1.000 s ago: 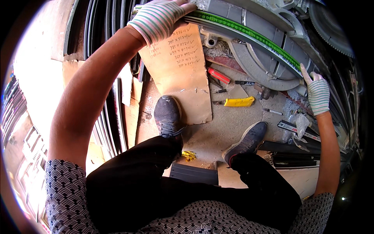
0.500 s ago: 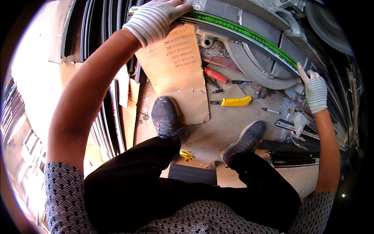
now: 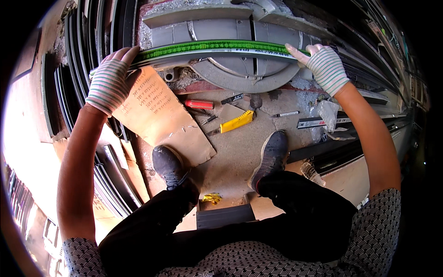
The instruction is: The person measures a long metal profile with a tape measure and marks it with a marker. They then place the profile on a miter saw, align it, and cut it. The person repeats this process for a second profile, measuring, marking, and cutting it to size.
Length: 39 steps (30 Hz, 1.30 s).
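A long, slim profile strip (image 3: 217, 50) with bright green printed film and a dark lower edge lies across the grey round base of a mitre saw (image 3: 272, 82). Both my hands wear striped gloves that leave fingertips bare. Near the strip's left end, my left hand (image 3: 110, 79) is closed round it. My right hand (image 3: 325, 67) grips its right end, the index finger stretched along the film. Under my left hand, a cardboard sheet (image 3: 159, 113) with handwritten lines slants to the floor.
On the floor lie a yellow utility knife (image 3: 236, 122), a red-handled tool (image 3: 199, 105), a marker pen (image 3: 286, 114) and crumpled clear plastic (image 3: 328, 115). Dark profiles (image 3: 76, 60) are stacked at left, more (image 3: 323, 154) at right. A dark block (image 3: 225, 217) stands between my legs.
The strip has swung from sloping down to the right to nearly level across the saw base. My left hand is lower in view, my right hand higher and further left. The whole view has turned.
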Each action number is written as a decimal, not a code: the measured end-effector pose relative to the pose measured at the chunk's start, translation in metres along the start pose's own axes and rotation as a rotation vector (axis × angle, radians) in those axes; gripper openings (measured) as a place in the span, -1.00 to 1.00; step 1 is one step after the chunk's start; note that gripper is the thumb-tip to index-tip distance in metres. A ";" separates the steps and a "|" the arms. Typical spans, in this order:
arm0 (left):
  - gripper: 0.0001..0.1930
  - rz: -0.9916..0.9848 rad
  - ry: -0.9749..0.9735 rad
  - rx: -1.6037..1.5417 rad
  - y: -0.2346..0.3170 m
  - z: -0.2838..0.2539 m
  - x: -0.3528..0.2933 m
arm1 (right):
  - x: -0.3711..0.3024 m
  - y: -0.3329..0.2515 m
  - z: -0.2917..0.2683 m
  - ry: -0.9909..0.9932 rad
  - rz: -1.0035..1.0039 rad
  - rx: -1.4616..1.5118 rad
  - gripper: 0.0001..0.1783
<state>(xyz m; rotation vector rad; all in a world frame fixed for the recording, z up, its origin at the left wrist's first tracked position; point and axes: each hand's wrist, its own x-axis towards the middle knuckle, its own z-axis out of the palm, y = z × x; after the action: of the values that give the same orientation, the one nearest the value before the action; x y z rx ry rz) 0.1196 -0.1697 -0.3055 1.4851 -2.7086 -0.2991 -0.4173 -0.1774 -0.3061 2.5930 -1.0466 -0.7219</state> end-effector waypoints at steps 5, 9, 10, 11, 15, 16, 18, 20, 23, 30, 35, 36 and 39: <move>-0.33 0.070 0.056 -0.006 0.013 0.002 0.004 | 0.000 -0.002 -0.002 0.009 0.012 -0.015 -0.08; -0.33 0.125 0.151 -0.004 0.048 0.003 0.016 | -0.002 -0.004 -0.001 0.069 0.011 -0.052 -0.12; -0.34 0.143 0.168 -0.035 0.059 0.006 0.020 | -0.002 -0.005 -0.003 0.066 0.015 -0.064 -0.12; -0.36 0.162 0.184 -0.065 0.071 0.009 0.024 | -0.002 -0.005 -0.002 0.079 0.013 -0.053 -0.12; -0.38 0.209 0.195 -0.171 0.131 0.021 0.039 | -0.003 -0.003 -0.002 0.119 0.002 -0.028 -0.12; -0.38 0.193 0.197 -0.184 0.145 0.027 0.042 | -0.003 -0.003 -0.003 0.124 -0.002 -0.028 -0.13; -0.38 0.147 0.218 -0.215 0.169 0.033 0.051 | -0.004 -0.003 -0.002 0.117 0.010 -0.039 -0.12; -0.37 0.068 0.291 -0.242 0.183 0.043 0.060 | -0.003 -0.004 -0.004 0.066 0.016 -0.039 -0.10; -0.37 -0.057 0.412 -0.209 0.186 0.048 0.073 | -0.001 -0.005 -0.014 -0.038 0.015 -0.030 -0.05; -0.45 -0.071 0.330 -0.228 0.157 0.058 0.093 | -0.002 -0.006 -0.008 -0.028 0.026 -0.042 -0.06; -0.53 -0.101 0.253 -0.217 0.152 0.050 0.098 | -0.002 -0.006 -0.006 -0.008 0.029 -0.040 -0.07; -0.53 -0.112 0.236 -0.219 0.152 0.048 0.099 | -0.003 -0.006 -0.004 0.010 0.029 -0.034 -0.07; -0.54 -0.143 0.213 -0.243 0.154 0.047 0.102 | -0.005 -0.006 0.004 0.101 0.020 -0.062 -0.11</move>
<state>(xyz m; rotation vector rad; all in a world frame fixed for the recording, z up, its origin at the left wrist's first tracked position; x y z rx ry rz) -0.0693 -0.1673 -0.3289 1.5439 -2.3148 -0.4303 -0.4192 -0.1701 -0.3096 2.5342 -1.0020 -0.6020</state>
